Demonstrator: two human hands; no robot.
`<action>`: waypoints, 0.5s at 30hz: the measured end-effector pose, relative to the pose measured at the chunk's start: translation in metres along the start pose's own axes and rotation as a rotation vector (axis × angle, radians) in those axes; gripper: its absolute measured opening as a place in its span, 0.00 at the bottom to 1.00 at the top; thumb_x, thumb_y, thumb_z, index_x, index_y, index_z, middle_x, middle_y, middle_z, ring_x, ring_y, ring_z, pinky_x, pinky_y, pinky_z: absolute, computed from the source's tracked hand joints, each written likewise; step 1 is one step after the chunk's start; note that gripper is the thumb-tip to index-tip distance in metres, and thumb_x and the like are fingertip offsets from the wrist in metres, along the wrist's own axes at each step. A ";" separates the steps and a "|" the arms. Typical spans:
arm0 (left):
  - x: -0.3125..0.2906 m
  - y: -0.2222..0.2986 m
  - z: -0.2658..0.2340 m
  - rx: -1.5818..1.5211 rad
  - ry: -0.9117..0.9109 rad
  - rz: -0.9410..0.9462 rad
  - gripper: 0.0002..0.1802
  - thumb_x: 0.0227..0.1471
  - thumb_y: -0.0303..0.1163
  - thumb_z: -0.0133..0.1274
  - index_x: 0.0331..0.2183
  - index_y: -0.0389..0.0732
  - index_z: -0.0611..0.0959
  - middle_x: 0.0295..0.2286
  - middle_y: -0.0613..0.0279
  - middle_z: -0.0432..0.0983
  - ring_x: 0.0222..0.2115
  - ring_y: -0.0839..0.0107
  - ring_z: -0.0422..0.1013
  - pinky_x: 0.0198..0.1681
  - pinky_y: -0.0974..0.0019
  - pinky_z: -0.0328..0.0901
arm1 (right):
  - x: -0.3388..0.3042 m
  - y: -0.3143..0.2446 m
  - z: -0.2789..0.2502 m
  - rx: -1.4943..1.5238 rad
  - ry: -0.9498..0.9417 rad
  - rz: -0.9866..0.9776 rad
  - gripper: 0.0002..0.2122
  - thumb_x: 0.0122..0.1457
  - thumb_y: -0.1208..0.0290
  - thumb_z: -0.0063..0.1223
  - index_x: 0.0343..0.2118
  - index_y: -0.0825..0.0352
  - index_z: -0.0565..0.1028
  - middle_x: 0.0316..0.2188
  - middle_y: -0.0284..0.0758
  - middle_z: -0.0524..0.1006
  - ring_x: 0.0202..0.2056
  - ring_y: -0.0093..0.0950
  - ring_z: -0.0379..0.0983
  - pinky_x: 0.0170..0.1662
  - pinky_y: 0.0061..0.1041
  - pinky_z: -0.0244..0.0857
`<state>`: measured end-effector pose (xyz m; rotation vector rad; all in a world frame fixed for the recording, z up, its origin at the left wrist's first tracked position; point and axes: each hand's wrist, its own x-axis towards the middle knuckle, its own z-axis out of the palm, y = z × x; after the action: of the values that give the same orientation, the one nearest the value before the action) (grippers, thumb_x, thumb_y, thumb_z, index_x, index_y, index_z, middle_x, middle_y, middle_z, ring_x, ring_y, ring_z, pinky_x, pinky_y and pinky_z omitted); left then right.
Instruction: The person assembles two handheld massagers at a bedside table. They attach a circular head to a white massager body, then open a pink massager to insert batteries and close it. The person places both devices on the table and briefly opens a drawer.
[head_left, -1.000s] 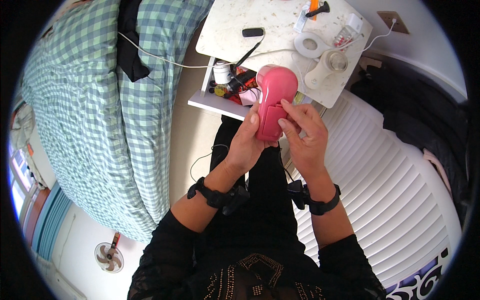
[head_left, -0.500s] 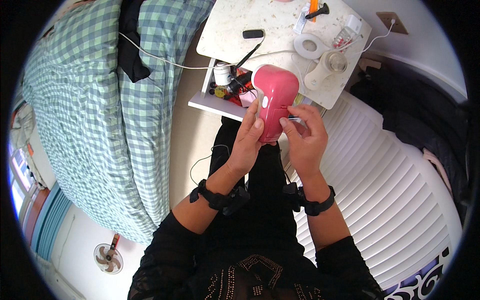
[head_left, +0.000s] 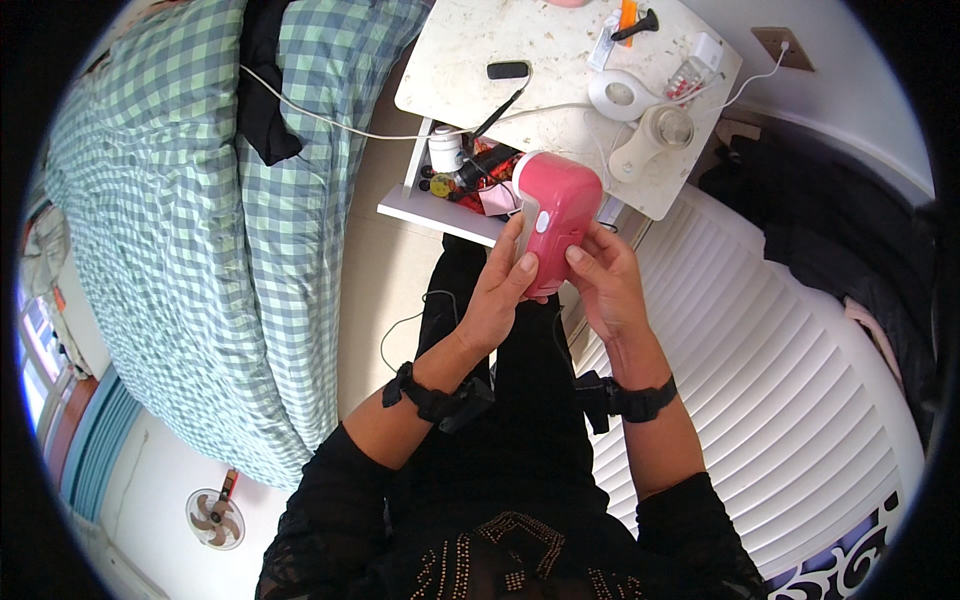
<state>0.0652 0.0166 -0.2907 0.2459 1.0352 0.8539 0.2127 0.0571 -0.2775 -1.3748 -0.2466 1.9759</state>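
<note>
Both of my hands hold a pink and white handheld appliance (head_left: 565, 215), which looks like a fabric shaver, over the front of the small table. It is tilted, its broad rounded end away from me, with a white oval button on its side. My left hand (head_left: 500, 290) wraps the lower left side, the thumb pressed along the body. On the right side, the thumb of my right hand (head_left: 608, 285) presses near a panel seam while the fingers go behind. The underside of the appliance is hidden.
An open drawer (head_left: 440, 213) holds a white bottle (head_left: 445, 148) and small clutter. On the white table (head_left: 450, 60) lie a white ring (head_left: 620, 93), a beige handled device (head_left: 650, 143) and a white cable (head_left: 380, 134). A checkered bed (head_left: 200, 230) stands left, a white slatted panel (head_left: 740, 350) right.
The appliance has come slightly toward me and turned a little. My right hand's fingers have gone from the panel seam to behind the body, its thumb now lying on the side.
</note>
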 end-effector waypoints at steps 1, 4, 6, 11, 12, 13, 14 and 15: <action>0.000 -0.002 0.000 -0.014 0.000 -0.007 0.35 0.61 0.43 0.41 0.62 0.42 0.47 0.48 0.63 0.65 0.39 0.75 0.67 0.37 0.67 0.65 | 0.000 0.001 -0.001 -0.005 0.004 0.008 0.21 0.55 0.80 0.53 0.52 0.76 0.65 0.45 0.40 0.73 0.45 0.26 0.71 0.49 0.26 0.66; -0.002 -0.004 -0.005 -0.035 0.008 -0.021 0.37 0.60 0.43 0.42 0.62 0.42 0.47 0.48 0.61 0.65 0.39 0.74 0.68 0.37 0.69 0.66 | 0.003 0.005 -0.002 0.008 -0.004 0.010 0.21 0.55 0.80 0.53 0.52 0.75 0.65 0.44 0.40 0.73 0.45 0.27 0.71 0.49 0.26 0.67; -0.002 -0.007 -0.007 -0.051 -0.007 0.000 0.36 0.60 0.40 0.43 0.62 0.41 0.47 0.48 0.58 0.65 0.39 0.73 0.69 0.36 0.72 0.67 | 0.000 0.008 0.000 0.055 -0.059 0.017 0.21 0.55 0.79 0.53 0.52 0.75 0.65 0.45 0.39 0.73 0.46 0.27 0.70 0.50 0.27 0.65; -0.005 -0.007 -0.008 -0.001 -0.023 0.073 0.35 0.60 0.36 0.42 0.62 0.38 0.47 0.55 0.55 0.56 0.50 0.69 0.63 0.48 0.67 0.64 | -0.007 0.003 0.003 0.190 -0.213 -0.020 0.18 0.60 0.70 0.49 0.52 0.72 0.66 0.46 0.35 0.72 0.47 0.24 0.67 0.52 0.25 0.60; -0.006 -0.007 -0.006 -0.001 -0.023 0.090 0.36 0.60 0.36 0.42 0.62 0.37 0.46 0.56 0.55 0.55 0.50 0.69 0.63 0.49 0.66 0.63 | -0.007 0.001 0.005 0.159 -0.187 -0.022 0.18 0.61 0.68 0.48 0.51 0.71 0.66 0.45 0.34 0.72 0.46 0.23 0.68 0.51 0.25 0.61; -0.007 -0.006 -0.004 0.000 -0.018 0.082 0.36 0.60 0.37 0.43 0.62 0.37 0.46 0.56 0.55 0.55 0.50 0.69 0.63 0.50 0.66 0.63 | -0.007 0.000 0.006 0.160 -0.196 -0.036 0.18 0.62 0.66 0.48 0.51 0.71 0.67 0.45 0.34 0.72 0.45 0.22 0.68 0.50 0.24 0.61; -0.007 -0.004 -0.004 -0.014 -0.036 0.084 0.37 0.60 0.38 0.43 0.62 0.37 0.46 0.56 0.55 0.54 0.51 0.69 0.62 0.50 0.66 0.62 | -0.007 0.000 0.008 0.138 -0.179 -0.045 0.18 0.62 0.65 0.47 0.50 0.71 0.67 0.44 0.34 0.72 0.44 0.22 0.68 0.50 0.24 0.62; -0.008 -0.003 -0.003 -0.028 -0.051 0.066 0.37 0.60 0.38 0.43 0.62 0.37 0.45 0.57 0.54 0.54 0.52 0.68 0.61 0.51 0.65 0.62 | -0.007 0.000 0.009 0.126 -0.177 -0.059 0.18 0.63 0.64 0.47 0.50 0.71 0.67 0.44 0.34 0.73 0.44 0.22 0.69 0.49 0.23 0.62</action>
<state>0.0618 0.0084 -0.2886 0.2780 0.9718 0.9164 0.2060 0.0543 -0.2689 -1.1025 -0.2363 2.0299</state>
